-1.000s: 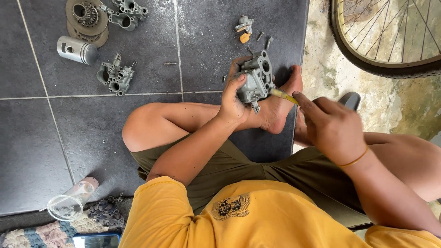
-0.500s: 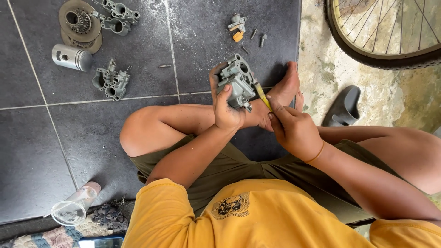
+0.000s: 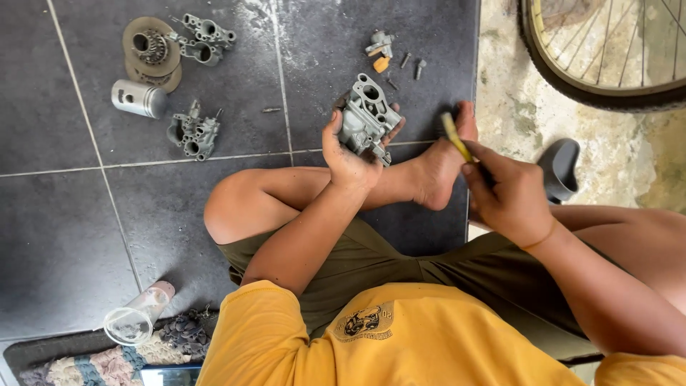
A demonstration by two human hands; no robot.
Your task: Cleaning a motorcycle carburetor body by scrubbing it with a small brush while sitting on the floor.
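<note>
The left hand (image 3: 348, 159) grasps a grey metal carburettor body (image 3: 366, 118), fingers wrapped round its near side, holding it up above the dark floor tiles (image 3: 64, 236) just beyond the person's crossed legs. The body's long axis runs from near-left to far-right, tilted, with its round bores facing up and away from the person.

The right hand (image 3: 509, 196) is clenched on a thin yellow-handled tool (image 3: 455, 136), which looks like a small brush, though its far end is too blurred to be sure. The tool points up and to the far left, toward the body. Its tip stands apart from the body, to the body's right, with the bare foot (image 3: 439, 168) lying below and between the two hands.

So the body lies left and slightly farther than the tool tip, and the right hand is the one nearer to closing that gap.

On the floor to the far left lie a piston (image 3: 138, 98), a round clutch-like disc (image 3: 150, 51), and two more grey castings (image 3: 193, 132). A few small screws and an orange bit (image 3: 382, 63) lie just beyond the held body. A bicycle wheel (image 3: 607, 53) is at far right, and a clear plastic cup (image 3: 136, 323) lies on its side at near left.
</note>
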